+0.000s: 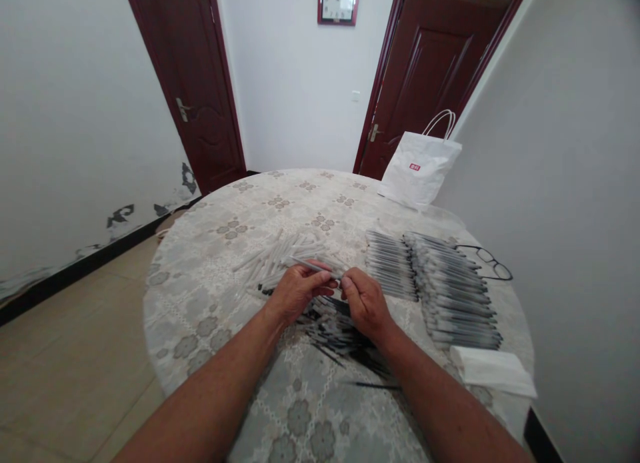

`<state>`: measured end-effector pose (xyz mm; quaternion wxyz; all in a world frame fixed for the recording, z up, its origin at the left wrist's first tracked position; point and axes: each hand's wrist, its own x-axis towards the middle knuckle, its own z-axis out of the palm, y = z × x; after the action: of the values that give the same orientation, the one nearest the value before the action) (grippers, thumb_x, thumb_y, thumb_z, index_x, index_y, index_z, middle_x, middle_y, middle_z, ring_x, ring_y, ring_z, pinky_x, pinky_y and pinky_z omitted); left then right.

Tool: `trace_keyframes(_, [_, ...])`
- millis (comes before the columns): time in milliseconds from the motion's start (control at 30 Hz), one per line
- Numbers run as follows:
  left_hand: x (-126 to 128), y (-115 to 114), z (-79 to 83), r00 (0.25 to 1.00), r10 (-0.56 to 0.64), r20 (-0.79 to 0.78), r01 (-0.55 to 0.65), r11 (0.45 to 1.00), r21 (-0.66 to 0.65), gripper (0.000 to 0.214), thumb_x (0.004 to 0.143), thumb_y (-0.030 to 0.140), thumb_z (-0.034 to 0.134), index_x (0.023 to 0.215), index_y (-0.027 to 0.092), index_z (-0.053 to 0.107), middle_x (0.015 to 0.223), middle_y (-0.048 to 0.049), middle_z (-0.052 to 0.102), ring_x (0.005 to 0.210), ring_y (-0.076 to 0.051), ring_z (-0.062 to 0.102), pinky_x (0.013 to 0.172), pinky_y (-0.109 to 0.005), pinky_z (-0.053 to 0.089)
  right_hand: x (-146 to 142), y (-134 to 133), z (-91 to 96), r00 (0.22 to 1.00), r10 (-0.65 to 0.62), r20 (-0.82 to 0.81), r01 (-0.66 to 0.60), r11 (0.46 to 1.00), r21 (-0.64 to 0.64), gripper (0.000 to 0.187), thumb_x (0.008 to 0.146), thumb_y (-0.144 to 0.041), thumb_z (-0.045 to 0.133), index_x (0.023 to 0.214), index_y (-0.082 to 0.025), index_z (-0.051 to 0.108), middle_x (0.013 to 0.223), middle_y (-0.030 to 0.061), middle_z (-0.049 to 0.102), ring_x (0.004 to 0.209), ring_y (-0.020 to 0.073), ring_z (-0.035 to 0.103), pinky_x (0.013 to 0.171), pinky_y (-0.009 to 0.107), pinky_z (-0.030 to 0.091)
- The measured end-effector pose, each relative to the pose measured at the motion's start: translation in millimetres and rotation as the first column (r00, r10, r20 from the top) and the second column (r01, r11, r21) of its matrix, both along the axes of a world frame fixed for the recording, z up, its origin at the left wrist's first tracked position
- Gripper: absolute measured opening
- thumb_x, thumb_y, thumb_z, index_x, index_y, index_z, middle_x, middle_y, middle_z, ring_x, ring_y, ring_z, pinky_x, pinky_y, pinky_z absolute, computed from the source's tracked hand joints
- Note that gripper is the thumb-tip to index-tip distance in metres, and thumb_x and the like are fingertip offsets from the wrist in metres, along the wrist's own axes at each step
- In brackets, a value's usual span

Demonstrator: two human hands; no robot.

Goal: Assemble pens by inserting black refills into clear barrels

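Both hands meet over the middle of a round table (pixel 240 210) covered with a floral cloth. My left hand (pixel 297 291) is closed round a thin pale pen barrel (pixel 313 265) that points up and left. My right hand (pixel 364 302) pinches the near end of the same barrel. Under the hands lies a loose heap of black pen refills (pixel 340 333). Just beyond my left hand is a pile of clear pen barrels (pixel 280 255).
Two rows of finished pens (pixel 450 290) lie at the right, with spectacles (pixel 487 260) beyond them. A white paper bag (pixel 420 166) stands at the far right edge. A white folded packet (pixel 495 370) lies near right. Two dark doors are behind.
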<state>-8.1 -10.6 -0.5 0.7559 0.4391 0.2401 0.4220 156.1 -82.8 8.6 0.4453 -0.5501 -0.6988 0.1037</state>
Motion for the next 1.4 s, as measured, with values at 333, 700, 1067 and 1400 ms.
trace_keyframes(333, [0,1,2.1,0.999,0.008,-0.034,-0.007,1.0,0.021,0.029,0.07,0.03,0.082,0.09,0.013,0.07,0.079,-0.007,0.072,0.075,-0.021,0.071,0.072,-0.036,0.059,1,0,3.5,0.999,-0.018,0.037,0.017,1.0,0.017,0.024,0.099,-0.032,0.041,0.084,-0.023,0.056,0.077,0.0015,0.06,0.074,0.0165,0.056,0.07,0.027,0.041])
trace_keyframes(700, [-13,16,6.9,0.974,0.225,0.025,-0.225,0.974,-0.006,0.031,0.075,0.029,0.079,0.101,0.017,0.066,0.094,-0.0028,0.069,0.079,-0.014,0.068,0.073,-0.03,0.059,12,9,-1.6,0.976,-0.125,-0.177,0.106,0.988,-0.109,0.044,0.102,-0.042,0.035,0.065,-0.022,0.051,0.054,-0.003,0.054,0.053,0.0125,0.052,0.06,0.024,0.04])
trace_keyframes(1067, [-10,14,4.6,0.969,0.248,0.016,-0.248,0.969,-0.011,0.034,0.076,0.035,0.078,0.101,0.014,0.068,0.089,-0.0065,0.071,0.081,-0.018,0.071,0.076,-0.032,0.059,17,17,-13.4,0.87,-0.127,-0.476,-0.011,0.961,-0.276,0.048,0.097,-0.058,0.038,0.072,-0.02,0.055,0.057,-0.0019,0.057,0.044,0.0127,0.053,0.045,0.024,0.04])
trace_keyframes(1400, [-13,13,10.4,0.939,0.305,-0.16,-0.276,0.944,0.178,0.039,0.077,0.041,0.074,0.105,0.014,0.07,0.086,-0.0071,0.072,0.077,-0.019,0.07,0.071,-0.035,0.059,25,11,4.3,1.0,-0.013,0.011,0.014,0.992,-0.122,0.024,0.094,-0.039,0.052,0.096,-0.02,0.067,0.076,0.0018,0.069,0.067,0.0152,0.063,0.065,0.025,0.046])
